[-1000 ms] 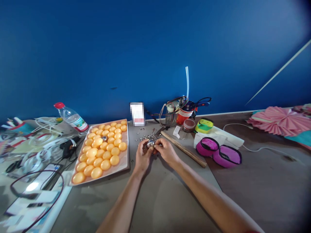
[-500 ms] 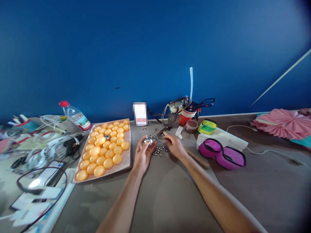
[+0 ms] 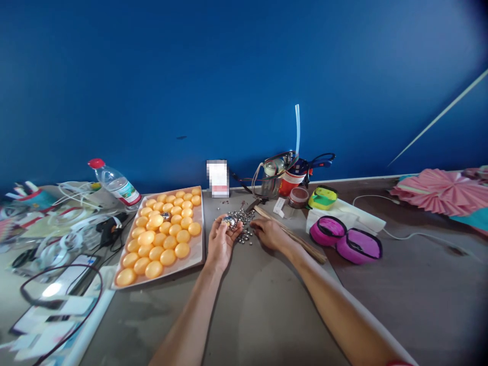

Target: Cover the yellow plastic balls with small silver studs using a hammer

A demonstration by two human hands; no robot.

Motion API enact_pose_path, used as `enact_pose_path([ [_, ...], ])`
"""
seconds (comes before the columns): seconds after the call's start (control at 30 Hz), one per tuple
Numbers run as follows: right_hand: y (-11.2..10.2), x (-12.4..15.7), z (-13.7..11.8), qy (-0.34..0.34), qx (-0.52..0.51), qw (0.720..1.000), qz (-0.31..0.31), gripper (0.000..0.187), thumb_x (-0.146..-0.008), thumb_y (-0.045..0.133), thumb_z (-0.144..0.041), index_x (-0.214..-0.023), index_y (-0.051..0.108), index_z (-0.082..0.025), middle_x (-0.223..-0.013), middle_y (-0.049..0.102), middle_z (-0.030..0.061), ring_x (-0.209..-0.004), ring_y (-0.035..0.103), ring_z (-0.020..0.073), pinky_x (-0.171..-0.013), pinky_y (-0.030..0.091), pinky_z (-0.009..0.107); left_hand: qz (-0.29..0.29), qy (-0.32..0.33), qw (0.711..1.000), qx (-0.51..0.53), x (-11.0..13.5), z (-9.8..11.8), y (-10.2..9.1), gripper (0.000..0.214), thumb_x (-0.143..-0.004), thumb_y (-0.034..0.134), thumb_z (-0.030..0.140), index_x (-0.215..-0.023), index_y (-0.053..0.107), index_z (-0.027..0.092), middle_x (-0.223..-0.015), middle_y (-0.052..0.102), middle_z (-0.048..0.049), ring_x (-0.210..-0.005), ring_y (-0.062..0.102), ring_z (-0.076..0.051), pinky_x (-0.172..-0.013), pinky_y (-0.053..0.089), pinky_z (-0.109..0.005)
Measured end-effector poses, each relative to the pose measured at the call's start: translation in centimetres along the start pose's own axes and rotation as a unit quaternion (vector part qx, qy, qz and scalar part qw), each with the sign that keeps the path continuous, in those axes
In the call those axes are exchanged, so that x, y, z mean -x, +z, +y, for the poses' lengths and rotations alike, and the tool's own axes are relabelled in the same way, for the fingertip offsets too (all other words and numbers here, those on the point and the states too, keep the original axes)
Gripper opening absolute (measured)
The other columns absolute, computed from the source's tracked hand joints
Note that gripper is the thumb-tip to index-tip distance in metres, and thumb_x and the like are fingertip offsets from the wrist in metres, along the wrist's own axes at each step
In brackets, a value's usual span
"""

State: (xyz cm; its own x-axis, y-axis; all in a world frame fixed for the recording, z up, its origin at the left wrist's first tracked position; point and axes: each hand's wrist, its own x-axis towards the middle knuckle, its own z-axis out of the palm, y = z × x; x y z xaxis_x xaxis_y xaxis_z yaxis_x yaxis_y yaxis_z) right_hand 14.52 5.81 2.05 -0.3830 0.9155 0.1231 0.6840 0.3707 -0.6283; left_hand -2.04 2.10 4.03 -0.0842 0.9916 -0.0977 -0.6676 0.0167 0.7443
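Note:
Between the thumb and fingers of my left hand [image 3: 219,244] is a ball studded with shiny silver beads [image 3: 231,222]. Loose silver beads [image 3: 246,216] lie in a small pile on the table just right of it. At the pile's right side, my right hand [image 3: 269,233] rests low over the table with its fingers curled together; whatever they pinch is too small to make out. To the left stands a shallow white tray [image 3: 204,229] filled with several orange balls [image 3: 168,258]. One silver beaded ball [image 3: 165,216] sits among them.
Wooden sticks [image 3: 305,246] lie right of my right hand, near magenta pouches [image 3: 358,247] and a yellow-green one [image 3: 323,197]. Behind are a jar [image 3: 271,178], a red cup [image 3: 287,187] and a small round tub [image 3: 298,197]. A bottle [image 3: 124,189], cables and a phone crowd the left.
My right hand has moved down and slightly left toward the bead pile. The left hand has turned the beaded ball a little. The whole view has shifted slightly.

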Motion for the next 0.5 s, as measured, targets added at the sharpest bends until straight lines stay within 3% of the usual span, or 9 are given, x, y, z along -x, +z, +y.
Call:
enact_pose_path([
  [0.3, -0.3, -0.2, 0.8, 0.002, -0.032, 0.999, 0.015, 0.027, -0.075, 0.047, -0.007, -0.090, 0.067, -0.016, -0.095, 0.068, 0.0063, -0.091, 0.061, 0.0169, -0.086, 0.044, 0.028, 0.021, 0.001, 1.000, 0.008, -0.1, 0.2, -0.2, 0.024, -0.076, 0.061, 0.027, -0.098, 0.051, 0.021, -0.081, 0.067, -0.0018, -0.077, 0.067, -0.017, -0.077, 0.050, -0.032],
  [0.5, -0.1, -0.3, 0.7, -0.005, 0.017, 1.000, -0.006, 0.019, -0.075, 0.050, -0.008, -0.083, 0.066, -0.016, -0.087, 0.066, 0.0057, -0.086, 0.059, 0.0164, -0.081, 0.043, 0.026, 0.014, 0.006, 1.000, 0.006, -0.2, 0.1, -0.4, 0.024, -0.076, 0.060, 0.028, -0.098, 0.051, 0.020, -0.080, 0.067, -0.0017, -0.078, 0.067, -0.017, -0.078, 0.050, -0.033],
])
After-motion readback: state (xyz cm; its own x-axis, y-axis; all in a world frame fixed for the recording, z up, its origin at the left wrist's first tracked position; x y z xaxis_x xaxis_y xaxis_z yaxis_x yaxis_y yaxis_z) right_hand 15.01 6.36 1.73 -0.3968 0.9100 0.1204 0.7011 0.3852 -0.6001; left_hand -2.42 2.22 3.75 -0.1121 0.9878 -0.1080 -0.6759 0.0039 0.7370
